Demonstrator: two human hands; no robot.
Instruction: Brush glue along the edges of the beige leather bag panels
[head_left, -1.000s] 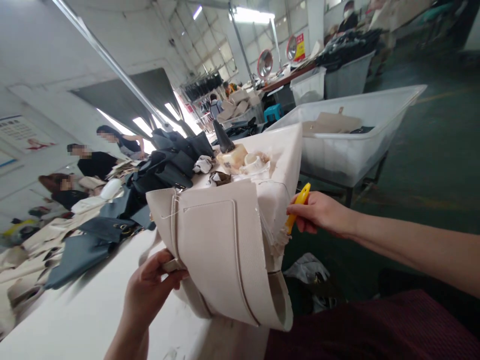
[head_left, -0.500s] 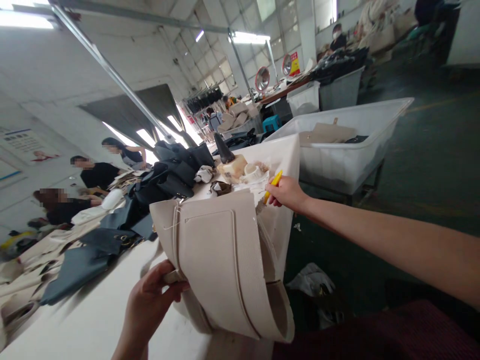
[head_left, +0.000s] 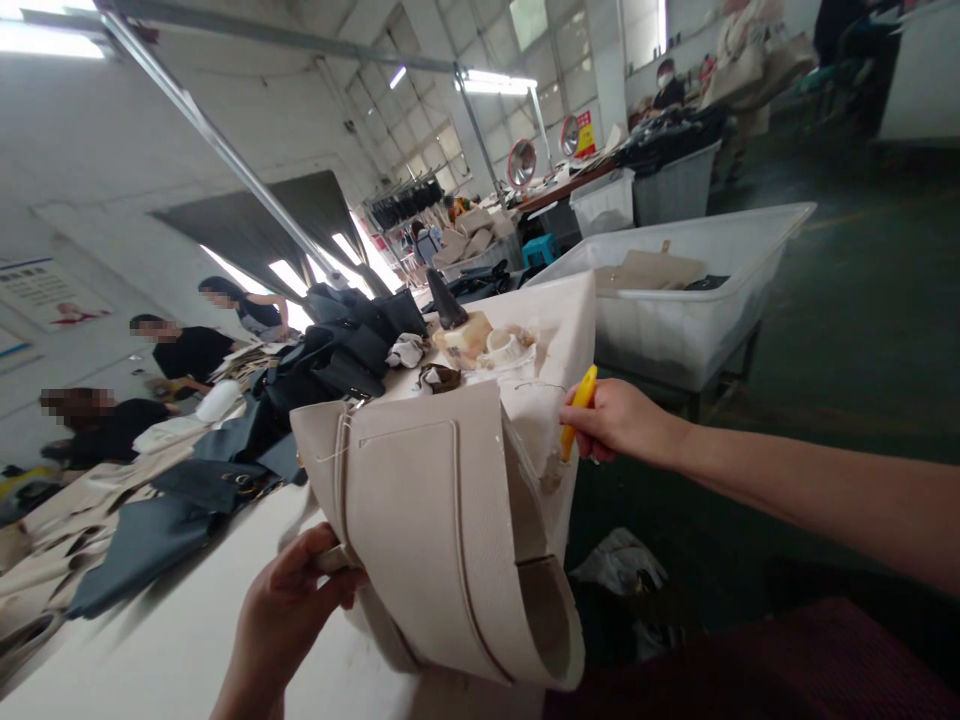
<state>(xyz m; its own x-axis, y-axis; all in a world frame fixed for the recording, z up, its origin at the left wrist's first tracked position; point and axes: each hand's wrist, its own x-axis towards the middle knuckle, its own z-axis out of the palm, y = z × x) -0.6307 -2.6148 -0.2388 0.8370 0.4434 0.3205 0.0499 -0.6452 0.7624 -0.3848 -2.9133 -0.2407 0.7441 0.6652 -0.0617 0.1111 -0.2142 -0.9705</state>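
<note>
Since the cream pebbled-leather tote [head_left: 427,520] looks light, stiff-walled and soft only at its folds, the strap end [head_left: 332,558] makes a sure hold, and the left hand [head_left: 289,610] grips there with curled fingers, above the table's [head_left: 150,620] near edge. The right hand [head_left: 619,420] clasps a yellow tool [head_left: 579,410] in closed fingers, beside the bag's far rim.

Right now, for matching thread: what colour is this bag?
Pale cream leather, best in the head view.

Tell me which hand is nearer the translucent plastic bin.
Right. The right hand sits just below the translucent plastic bin, not touching it; the left hand is farther away, across the cream leather bag.
</note>
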